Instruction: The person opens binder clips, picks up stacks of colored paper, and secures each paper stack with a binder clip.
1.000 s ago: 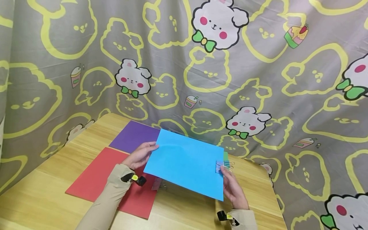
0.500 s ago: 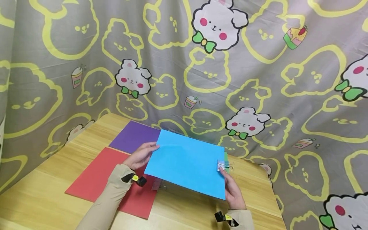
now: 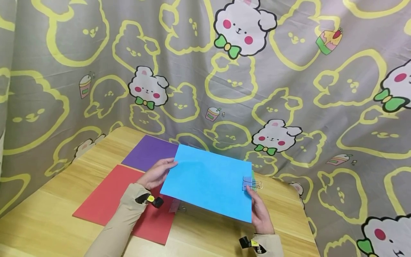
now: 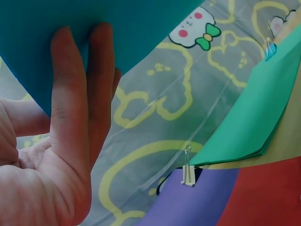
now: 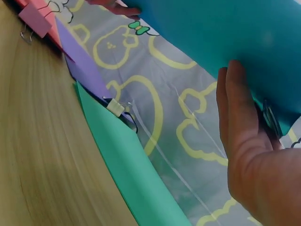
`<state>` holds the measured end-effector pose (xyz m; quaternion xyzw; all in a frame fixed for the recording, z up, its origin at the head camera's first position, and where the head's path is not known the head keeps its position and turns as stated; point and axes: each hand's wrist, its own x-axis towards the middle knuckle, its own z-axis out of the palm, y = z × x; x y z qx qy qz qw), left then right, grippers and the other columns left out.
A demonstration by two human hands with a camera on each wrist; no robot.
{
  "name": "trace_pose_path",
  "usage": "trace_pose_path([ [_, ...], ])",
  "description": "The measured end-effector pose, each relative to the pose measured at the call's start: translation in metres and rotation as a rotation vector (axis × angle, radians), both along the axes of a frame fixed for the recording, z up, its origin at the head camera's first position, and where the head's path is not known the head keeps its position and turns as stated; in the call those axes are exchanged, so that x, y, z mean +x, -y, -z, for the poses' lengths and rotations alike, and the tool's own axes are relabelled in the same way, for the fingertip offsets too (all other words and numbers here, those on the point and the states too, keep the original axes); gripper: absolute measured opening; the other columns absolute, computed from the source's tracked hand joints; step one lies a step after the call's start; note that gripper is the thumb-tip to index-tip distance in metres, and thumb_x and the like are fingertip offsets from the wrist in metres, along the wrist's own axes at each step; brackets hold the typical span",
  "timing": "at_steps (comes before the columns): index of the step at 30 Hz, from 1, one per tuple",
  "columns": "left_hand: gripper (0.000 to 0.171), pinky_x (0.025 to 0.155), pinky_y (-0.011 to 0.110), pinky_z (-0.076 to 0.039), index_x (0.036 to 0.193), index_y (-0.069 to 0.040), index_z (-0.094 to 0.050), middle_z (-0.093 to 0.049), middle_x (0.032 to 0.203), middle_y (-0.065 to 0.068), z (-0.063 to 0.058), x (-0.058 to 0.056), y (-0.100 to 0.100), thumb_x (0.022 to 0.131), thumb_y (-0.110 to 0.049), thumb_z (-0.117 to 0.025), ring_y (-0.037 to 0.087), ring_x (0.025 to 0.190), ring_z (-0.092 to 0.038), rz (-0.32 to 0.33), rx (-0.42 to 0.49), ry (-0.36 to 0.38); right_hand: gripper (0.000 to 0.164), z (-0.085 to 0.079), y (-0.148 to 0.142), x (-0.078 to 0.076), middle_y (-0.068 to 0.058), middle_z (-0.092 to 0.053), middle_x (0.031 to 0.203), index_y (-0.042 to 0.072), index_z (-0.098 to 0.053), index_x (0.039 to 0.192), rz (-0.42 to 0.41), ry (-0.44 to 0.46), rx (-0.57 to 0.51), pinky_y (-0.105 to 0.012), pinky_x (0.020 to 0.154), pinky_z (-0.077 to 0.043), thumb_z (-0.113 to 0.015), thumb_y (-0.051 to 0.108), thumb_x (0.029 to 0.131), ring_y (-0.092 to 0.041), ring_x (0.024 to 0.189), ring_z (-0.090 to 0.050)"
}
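Observation:
Both hands hold a blue stack of paper [image 3: 208, 182] tilted above the table. My left hand [image 3: 158, 175] pinches its left edge, thumb on the face, with fingers [image 4: 70, 103] straight along the underside in the left wrist view. My right hand [image 3: 261, 212] grips the right edge, thumb on the front at the lower part of a pale purple binder clip [image 3: 246, 184] fixed there. Its fingers [image 5: 240, 103] lie against the back in the right wrist view. The clip's wire handles point right, away from the paper.
Red paper [image 3: 109, 192] with a pink binder clip [image 3: 174, 206] lies at left. Behind it is purple paper [image 3: 149, 151], with a cream clip [image 4: 189, 174]. Green paper [image 4: 254, 113], bearing a teal clip [image 4: 270, 50], lies behind the blue stack. A patterned curtain [image 3: 192, 71] surrounds the wooden table [image 3: 41, 210].
The blue stack's right edge and its clip have risen slightly, the right hand shifting a little with them. The left hand has hardly moved.

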<state>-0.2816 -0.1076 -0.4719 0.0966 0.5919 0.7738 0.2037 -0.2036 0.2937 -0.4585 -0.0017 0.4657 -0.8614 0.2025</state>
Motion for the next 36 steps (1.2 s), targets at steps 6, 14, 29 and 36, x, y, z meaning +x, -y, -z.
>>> trace_pose_path([
  [6,0.073,0.106,0.008,-0.034,0.156,0.001,0.005,0.010,0.166,0.013,-0.001,0.000,0.000,0.106,-0.023,-0.043,0.014,0.151,-0.015,0.011,0.035,0.010,0.038,0.001,0.005,-0.003,0.007,-0.059,0.116,0.027,-0.025,0.136,0.080,0.014,0.239,-0.026,0.089,-0.055,-0.040,0.042,0.105,-0.004,0.103,-0.062],
  [14,0.074,0.086,0.005,-0.043,0.157,-0.001,0.004,0.009,0.166,0.012,-0.001,0.002,0.000,0.106,-0.026,-0.044,0.015,0.149,-0.002,0.013,0.001,0.003,0.051,0.002,0.007,-0.004,0.002,-0.050,0.127,0.023,-0.015,0.148,0.072,0.029,0.318,-0.029,0.095,-0.052,-0.038,0.041,0.106,-0.008,0.111,-0.057],
  [29,0.076,0.103,0.012,-0.038,0.159,-0.008,-0.006,0.000,0.168,0.004,-0.001,0.009,-0.008,0.103,-0.037,-0.049,-0.004,0.131,-0.039,0.016,-0.038,0.038,0.059,-0.004,0.006,0.001,0.002,-0.052,0.125,0.015,-0.019,0.147,0.154,-0.053,0.392,-0.027,0.093,-0.054,-0.048,0.040,0.103,-0.007,0.110,-0.060],
  [36,0.069,0.091,0.028,-0.051,0.154,-0.003,-0.021,-0.054,0.134,0.003,0.000,0.017,-0.016,0.102,-0.036,-0.052,0.016,0.122,-0.056,0.086,-0.043,0.030,0.044,-0.012,-0.004,0.004,0.006,-0.058,0.116,0.016,-0.026,0.138,0.181,-0.074,0.370,-0.025,0.089,-0.056,-0.046,0.037,0.104,-0.004,0.105,-0.063],
])
